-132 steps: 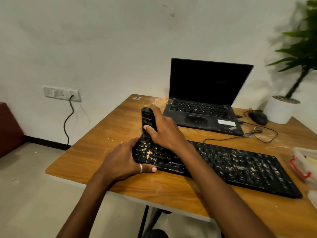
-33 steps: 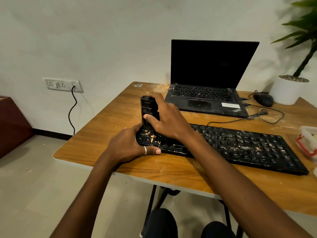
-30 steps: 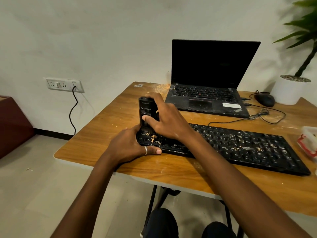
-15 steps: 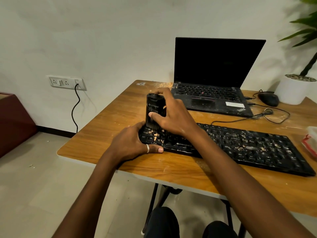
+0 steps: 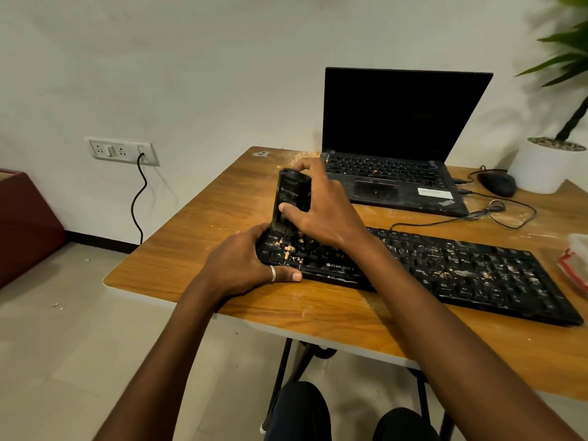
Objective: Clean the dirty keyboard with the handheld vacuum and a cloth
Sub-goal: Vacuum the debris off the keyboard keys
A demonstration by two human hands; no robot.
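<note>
I am gripping the handheld vacuum (image 5: 291,195) in my right hand (image 5: 321,214), fingers curled over its top and thumb pressing on its front face. It is standing upright with its nozzle down on the keys at the left end of the keyboard (image 5: 461,268). My left hand (image 5: 241,268) is clamping that same end, fingers wrapped round the corner and the ringed thumb lying along the front edge. Orange crumbs (image 5: 288,248) are sitting on the keys just below the nozzle, and paler bits are scattered over the right half.

At the far right corner a white pot (image 5: 541,170) is holding a green plant (image 5: 569,58), with pebbly fill up to its rim. At the right edge of the view a clear plastic box (image 5: 576,265) with a red clasp is being cut off by the frame; I cannot tell what is in it.

The keyboard is lying at a slant across the table (image 5: 203,249), its right front corner near the table's near edge. My left hand is filling the space between the keyboard's end and the table's left edge. Bare wood is running from the vacuum back to the far left corner. Behind the keyboard the open laptop (image 5: 397,122) is standing with its screen dark, the mouse (image 5: 496,183) beside it, and a looped cable (image 5: 445,219) is lying between laptop and keyboard.
</note>
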